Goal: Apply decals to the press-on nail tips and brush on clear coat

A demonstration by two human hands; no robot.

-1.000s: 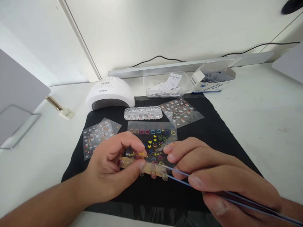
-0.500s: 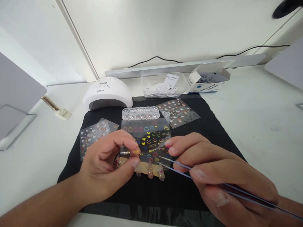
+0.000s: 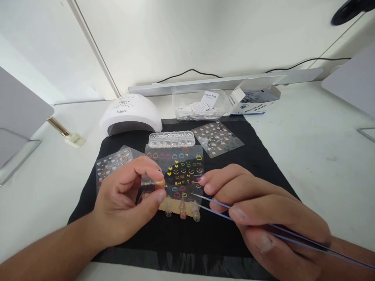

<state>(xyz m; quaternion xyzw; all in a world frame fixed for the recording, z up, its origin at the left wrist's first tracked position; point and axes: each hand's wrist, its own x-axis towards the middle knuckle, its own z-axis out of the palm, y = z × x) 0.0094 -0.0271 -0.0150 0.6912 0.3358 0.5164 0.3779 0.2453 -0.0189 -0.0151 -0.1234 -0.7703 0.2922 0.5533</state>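
Note:
A clear sticker sheet (image 3: 178, 162) with yellow hearts, smiley faces and "Boo" lettering is held up over the black mat. My left hand (image 3: 125, 199) pinches its left edge between thumb and index finger. My right hand (image 3: 263, 210) grips blue tweezers (image 3: 218, 205), whose two tips are slightly apart over the sheet's lower right. A right fingertip also meets the sheet's right edge. Below, clear nail tips (image 3: 183, 212) stick out from a tan strip (image 3: 172, 205), partly seen through the sheet. A reddish piece beside my left fingers is mostly hidden.
On the black mat (image 3: 205, 242) lie more sticker sheets (image 3: 218, 138) and a rhinestone case (image 3: 172, 139). Behind are a white nail lamp (image 3: 130, 115), a plastic tub (image 3: 202, 105) of packets and an alcohol pad box (image 3: 253, 101). A polish bottle (image 3: 74, 139) lies left.
The sticker sheet has shifted slightly left along with both hands. The whole view has moved a little too. The tweezer tips remain near the sheet's lower right.

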